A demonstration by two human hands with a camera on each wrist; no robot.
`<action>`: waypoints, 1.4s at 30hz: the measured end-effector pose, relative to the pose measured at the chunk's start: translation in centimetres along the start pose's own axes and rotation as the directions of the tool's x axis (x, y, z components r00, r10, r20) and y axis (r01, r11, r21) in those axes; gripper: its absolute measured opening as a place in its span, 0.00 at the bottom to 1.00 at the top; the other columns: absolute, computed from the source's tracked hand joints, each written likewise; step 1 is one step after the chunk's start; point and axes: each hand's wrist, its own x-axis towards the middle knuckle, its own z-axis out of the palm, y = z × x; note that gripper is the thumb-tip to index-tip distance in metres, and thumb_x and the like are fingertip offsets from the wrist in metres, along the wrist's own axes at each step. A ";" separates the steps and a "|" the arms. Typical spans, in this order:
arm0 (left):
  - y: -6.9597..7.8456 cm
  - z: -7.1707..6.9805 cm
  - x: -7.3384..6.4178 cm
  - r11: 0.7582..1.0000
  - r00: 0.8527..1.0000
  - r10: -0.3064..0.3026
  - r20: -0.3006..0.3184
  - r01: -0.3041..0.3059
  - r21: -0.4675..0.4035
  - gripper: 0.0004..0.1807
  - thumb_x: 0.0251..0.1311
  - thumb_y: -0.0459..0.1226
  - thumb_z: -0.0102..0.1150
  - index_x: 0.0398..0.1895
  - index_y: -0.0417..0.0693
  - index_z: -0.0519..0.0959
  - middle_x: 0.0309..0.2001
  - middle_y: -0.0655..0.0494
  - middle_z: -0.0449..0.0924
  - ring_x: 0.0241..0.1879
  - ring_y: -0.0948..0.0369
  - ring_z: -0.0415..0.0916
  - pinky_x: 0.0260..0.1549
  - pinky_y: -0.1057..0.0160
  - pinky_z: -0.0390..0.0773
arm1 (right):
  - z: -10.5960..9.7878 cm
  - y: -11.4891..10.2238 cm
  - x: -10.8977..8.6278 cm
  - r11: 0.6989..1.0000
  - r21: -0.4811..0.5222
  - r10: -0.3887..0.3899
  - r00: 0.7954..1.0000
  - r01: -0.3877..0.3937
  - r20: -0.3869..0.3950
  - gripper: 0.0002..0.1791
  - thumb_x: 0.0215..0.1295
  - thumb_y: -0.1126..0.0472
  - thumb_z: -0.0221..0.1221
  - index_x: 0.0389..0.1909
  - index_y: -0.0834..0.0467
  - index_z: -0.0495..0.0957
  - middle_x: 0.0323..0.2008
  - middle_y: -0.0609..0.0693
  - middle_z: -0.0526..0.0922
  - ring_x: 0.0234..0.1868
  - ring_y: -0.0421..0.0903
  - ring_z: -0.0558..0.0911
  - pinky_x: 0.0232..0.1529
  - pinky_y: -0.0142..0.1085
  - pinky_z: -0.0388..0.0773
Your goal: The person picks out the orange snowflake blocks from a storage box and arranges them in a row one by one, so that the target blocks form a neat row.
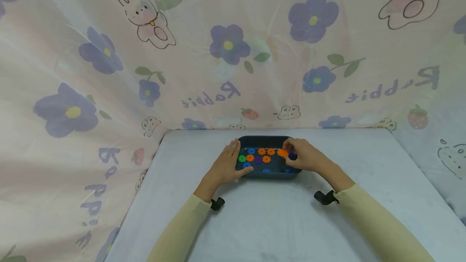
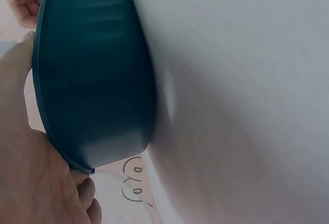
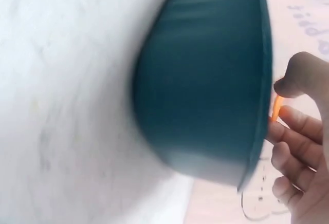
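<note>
A dark teal tray (image 1: 269, 176) holds several small flower-shaped plastic pieces: blue (image 1: 251, 151), green (image 1: 242, 158), purple (image 1: 258, 159) and orange (image 1: 266, 159). My left hand (image 1: 225, 167) rests along the tray's left end, fingers extended over the rim and thumb at the near edge. At the right end, my right hand (image 1: 306, 156) pinches an orange flower piece (image 3: 277, 108) between thumb and fingertips, just above the rim in the right wrist view. A dark blue piece (image 1: 292, 156) shows beside those fingers. Both wrist views mostly show the tray's outer wall (image 2: 92, 80).
The tray stands toward the back of a white-covered table (image 1: 269, 221). Behind and beside it hangs a curtain (image 1: 255, 92) printed with flowers and rabbits. Black wrist cameras (image 1: 324, 198) sit under both forearms.
</note>
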 end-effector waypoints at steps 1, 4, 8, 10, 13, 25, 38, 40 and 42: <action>0.1 0.0 0.0 1.000 1.000 -0.001 0.004 0.001 -0.003 0.64 0.71 0.76 0.44 0.88 0.41 0.34 0.88 0.45 0.30 0.87 0.50 0.30 0.85 0.48 0.41 | -0.3 0.1 -0.3 1.000 -0.005 0.006 1.000 -0.006 0.000 0.18 0.62 0.66 0.72 0.51 0.63 0.80 0.41 0.49 0.85 0.38 0.45 0.80 0.40 0.42 0.81; 0.1 0.0 0.0 1.000 1.000 0.002 -0.006 -0.002 -0.005 0.63 0.71 0.75 0.45 0.88 0.40 0.35 0.88 0.44 0.32 0.87 0.49 0.32 0.85 0.47 0.42 | -1.1 0.3 -1.2 0.999 -0.018 0.027 1.000 -0.027 -0.007 0.17 0.62 0.66 0.72 0.51 0.62 0.80 0.42 0.50 0.85 0.37 0.44 0.78 0.39 0.40 0.79; 0.1 0.0 0.0 1.000 1.000 0.003 -0.014 -0.003 0.000 0.64 0.71 0.75 0.44 0.88 0.40 0.36 0.88 0.43 0.33 0.87 0.50 0.32 0.85 0.49 0.41 | -1.9 0.7 -2.2 0.998 -0.018 0.052 0.998 -0.052 -0.019 0.17 0.63 0.65 0.71 0.51 0.61 0.79 0.43 0.50 0.84 0.37 0.48 0.76 0.37 0.39 0.76; 0.1 -0.1 0.0 1.000 1.000 0.002 -0.008 -0.002 -0.003 0.64 0.71 0.76 0.44 0.88 0.40 0.35 0.88 0.44 0.32 0.87 0.50 0.32 0.85 0.49 0.40 | -2.3 1.0 -2.6 0.998 -0.012 0.068 0.998 -0.068 -0.016 0.17 0.63 0.65 0.71 0.51 0.61 0.79 0.43 0.50 0.84 0.37 0.50 0.75 0.36 0.39 0.74; 0.2 -0.3 -0.1 1.000 1.000 0.005 -0.012 -0.005 -0.008 0.63 0.71 0.75 0.45 0.88 0.40 0.36 0.88 0.42 0.34 0.87 0.49 0.32 0.85 0.48 0.41 | -2.8 1.5 -3.1 0.995 -0.019 0.094 0.995 -0.094 -0.020 0.18 0.63 0.65 0.71 0.52 0.62 0.79 0.42 0.50 0.83 0.37 0.49 0.74 0.36 0.39 0.72; 0.1 -0.3 -0.1 1.000 1.000 0.007 -0.010 -0.007 -0.015 0.63 0.72 0.74 0.47 0.88 0.40 0.36 0.88 0.43 0.33 0.87 0.49 0.32 0.85 0.48 0.40 | -3.1 4.5 -4.4 0.989 -0.019 0.144 0.988 -0.145 -0.047 0.17 0.61 0.66 0.73 0.49 0.63 0.79 0.41 0.52 0.84 0.37 0.48 0.74 0.37 0.41 0.74; -0.2 -0.2 0.1 1.000 1.000 0.019 -0.008 -0.019 -0.006 0.63 0.72 0.74 0.45 0.88 0.40 0.35 0.88 0.42 0.33 0.87 0.48 0.32 0.85 0.48 0.40 | -1.6 6.6 -4.6 0.970 -0.008 0.245 0.969 -0.245 0.024 0.16 0.63 0.60 0.73 0.45 0.63 0.80 0.38 0.52 0.82 0.37 0.48 0.76 0.39 0.42 0.76; -0.2 -0.1 0.1 1.000 1.000 0.016 0.000 -0.016 -0.007 0.63 0.72 0.75 0.44 0.88 0.40 0.35 0.88 0.43 0.31 0.87 0.49 0.31 0.85 0.49 0.39 | -1.5 6.7 -4.6 0.968 -0.009 0.251 0.968 -0.251 0.029 0.16 0.62 0.60 0.73 0.44 0.63 0.80 0.37 0.52 0.82 0.36 0.47 0.76 0.37 0.41 0.76; -0.2 -0.1 0.1 1.000 1.000 0.010 0.010 -0.010 -0.007 0.63 0.71 0.75 0.44 0.88 0.41 0.34 0.88 0.44 0.30 0.87 0.49 0.30 0.85 0.50 0.38 | -1.4 6.9 -4.6 0.968 -0.006 0.253 0.967 -0.253 0.031 0.16 0.61 0.60 0.72 0.43 0.64 0.79 0.36 0.52 0.82 0.34 0.47 0.76 0.36 0.40 0.76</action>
